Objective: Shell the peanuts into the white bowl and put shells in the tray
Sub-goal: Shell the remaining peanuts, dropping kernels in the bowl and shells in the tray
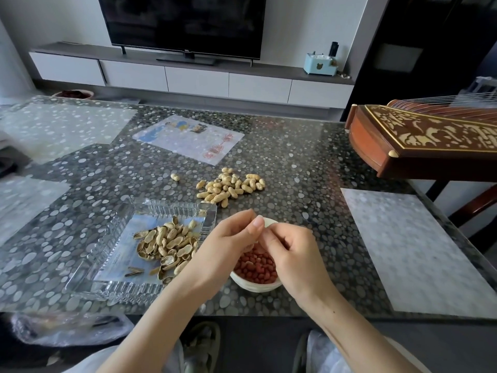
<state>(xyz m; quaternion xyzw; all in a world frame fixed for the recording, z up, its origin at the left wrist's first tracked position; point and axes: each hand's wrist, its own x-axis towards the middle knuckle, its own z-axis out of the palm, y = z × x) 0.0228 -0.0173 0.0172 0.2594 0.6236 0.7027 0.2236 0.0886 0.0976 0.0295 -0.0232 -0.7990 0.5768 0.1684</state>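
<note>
The left hand [226, 238] and right hand [290, 246] are held tip to tip, each grip pinched narrow; what is pinched cannot be told; the white bowl [252, 288] of red nuts [255, 265] is right under them; the tray [113, 290] of pale split shells [166, 246] is found at 9 o'clock, nearer the left hand; unshelled peanuts [228, 187] are heaped at 12 o'clock.

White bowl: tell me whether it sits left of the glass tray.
No, the white bowl sits right of the glass tray, which holds the peanut shells.

Ribbed clear glass tray [113, 288], glossy tabletop [295, 162]
</note>
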